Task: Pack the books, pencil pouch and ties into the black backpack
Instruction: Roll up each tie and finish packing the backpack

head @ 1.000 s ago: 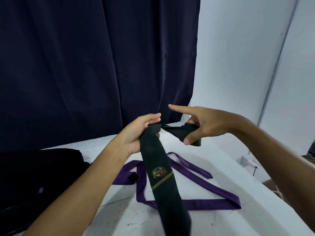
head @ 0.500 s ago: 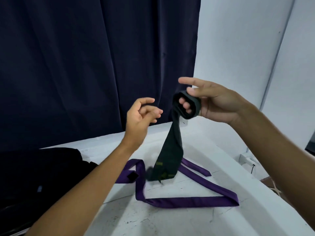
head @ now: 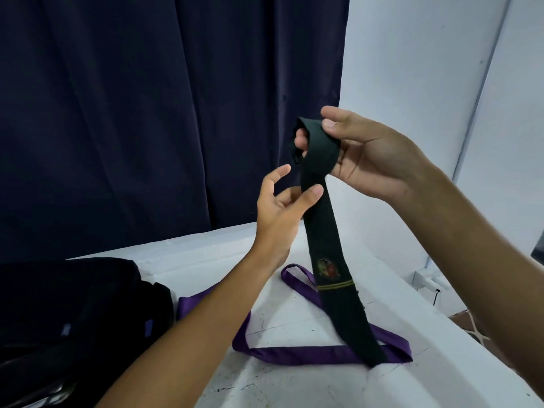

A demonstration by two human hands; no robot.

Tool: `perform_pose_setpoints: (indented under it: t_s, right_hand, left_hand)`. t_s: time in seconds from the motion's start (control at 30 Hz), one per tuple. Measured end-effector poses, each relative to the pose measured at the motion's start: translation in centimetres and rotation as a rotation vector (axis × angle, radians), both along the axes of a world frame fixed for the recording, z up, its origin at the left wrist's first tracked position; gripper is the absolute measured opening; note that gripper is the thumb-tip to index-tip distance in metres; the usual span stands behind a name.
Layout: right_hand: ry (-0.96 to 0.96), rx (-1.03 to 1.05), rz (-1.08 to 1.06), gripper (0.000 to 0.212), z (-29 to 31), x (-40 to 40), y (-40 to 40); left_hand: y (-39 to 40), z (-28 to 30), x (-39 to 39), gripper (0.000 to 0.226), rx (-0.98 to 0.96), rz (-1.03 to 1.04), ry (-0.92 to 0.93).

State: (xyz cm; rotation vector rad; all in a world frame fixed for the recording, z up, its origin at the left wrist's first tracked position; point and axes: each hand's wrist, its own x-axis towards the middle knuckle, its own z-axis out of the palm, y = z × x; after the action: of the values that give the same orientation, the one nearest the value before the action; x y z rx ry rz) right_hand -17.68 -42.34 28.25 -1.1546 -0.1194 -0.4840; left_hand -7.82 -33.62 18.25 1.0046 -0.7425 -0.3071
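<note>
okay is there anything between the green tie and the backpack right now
Only the person's own left forearm crosses the line between the green tie, wound on the right hand, and the backpack. The purple tie lies flat below.

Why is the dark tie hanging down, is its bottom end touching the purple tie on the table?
Cannot tell. In the head view the dark tie hangs from the right hand and its tip overlaps the purple tie, but no contact or gap shows.
</note>
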Motion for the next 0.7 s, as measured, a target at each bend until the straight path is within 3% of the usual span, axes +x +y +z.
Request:
perform_pose_setpoints:
  t_s: [0.13, 0.23, 0.43, 0.57, 0.7]
  right_hand:
    - [-0.006, 0.017, -0.029, 0.052, 0.0, -0.3, -0.4]
    - [-0.007, 0.069, -0.039, 0.048, -0.1, -0.3, -0.9]
    - [0.018, 0.173, 0.029, 0.032, -0.1, -0.3, -1.6]
    - [0.023, 0.242, 0.082, 0.022, 0.0, 0.0, -1.3]
    - [0.022, 0.231, 0.14, 0.025, -0.1, 0.3, -0.7]
  left_hand:
    - [-0.1, -0.1, 0.3, 0.052, -0.028, -0.146, 0.187]
    - [0.0, -0.3, 0.6, 0.054, 0.003, -0.131, 0.155]
    - [0.0, -0.3, 0.1, 0.052, 0.058, 0.106, -0.068]
    - [-0.8, -0.4, -1.0, 0.067, 0.052, 0.534, -0.36]
    - [-2.1, 0.3, -2.2, 0.084, -0.025, 0.571, -0.336]
